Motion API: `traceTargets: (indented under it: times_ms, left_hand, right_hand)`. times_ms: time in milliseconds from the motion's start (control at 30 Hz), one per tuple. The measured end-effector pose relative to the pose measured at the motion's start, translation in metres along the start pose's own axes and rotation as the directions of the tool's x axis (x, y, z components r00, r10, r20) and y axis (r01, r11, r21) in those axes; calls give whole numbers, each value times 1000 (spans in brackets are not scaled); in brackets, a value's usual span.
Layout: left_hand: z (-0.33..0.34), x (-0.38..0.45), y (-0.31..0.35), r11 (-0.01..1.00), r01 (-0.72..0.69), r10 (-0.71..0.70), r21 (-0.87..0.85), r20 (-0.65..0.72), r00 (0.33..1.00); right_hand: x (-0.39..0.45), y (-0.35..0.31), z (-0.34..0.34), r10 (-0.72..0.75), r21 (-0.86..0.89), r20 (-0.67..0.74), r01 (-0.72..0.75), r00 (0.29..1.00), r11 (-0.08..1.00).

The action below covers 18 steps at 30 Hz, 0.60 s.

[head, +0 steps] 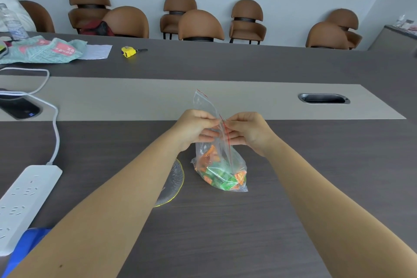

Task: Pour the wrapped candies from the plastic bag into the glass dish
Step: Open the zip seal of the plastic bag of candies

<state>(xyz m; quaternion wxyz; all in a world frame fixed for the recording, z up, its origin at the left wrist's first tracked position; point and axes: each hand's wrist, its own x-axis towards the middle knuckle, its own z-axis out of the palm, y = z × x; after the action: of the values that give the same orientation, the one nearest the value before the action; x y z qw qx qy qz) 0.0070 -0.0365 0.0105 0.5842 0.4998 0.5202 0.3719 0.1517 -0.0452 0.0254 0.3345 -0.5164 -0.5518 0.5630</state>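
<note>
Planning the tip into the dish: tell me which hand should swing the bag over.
Probably left. Both the left hand and right hand pinch the plastic bag top, but the glass dish lies on the left side, partly under the left forearm.

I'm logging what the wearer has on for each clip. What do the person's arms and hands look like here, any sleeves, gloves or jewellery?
Both forearms are bare right up to the frame's lower edge, so no sleeves show. The left hand and right hand are ungloved. No watch, bracelet or ring is visible, though the fingers are partly hidden. A small dark spot marks the left forearm.
</note>
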Motion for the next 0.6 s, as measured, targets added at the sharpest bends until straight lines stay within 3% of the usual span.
traceTargets:
  times_ms: [200,467,600]
  left_hand:
    - [6,7,9,998,-57,57,-34,-12,998]
    - [-32,11,10,996,-23,7,-82,-191,982]
    - [-43,17,5,990,-9,-39,-144,-331,943]
  right_hand:
    - [4,-10,-2,-27,32,-66,29,997,999]
    - [9,-11,-39,-92,-153,-410,31,907,988]
    - [6,-12,-39,-81,5,-435,92,897,996]
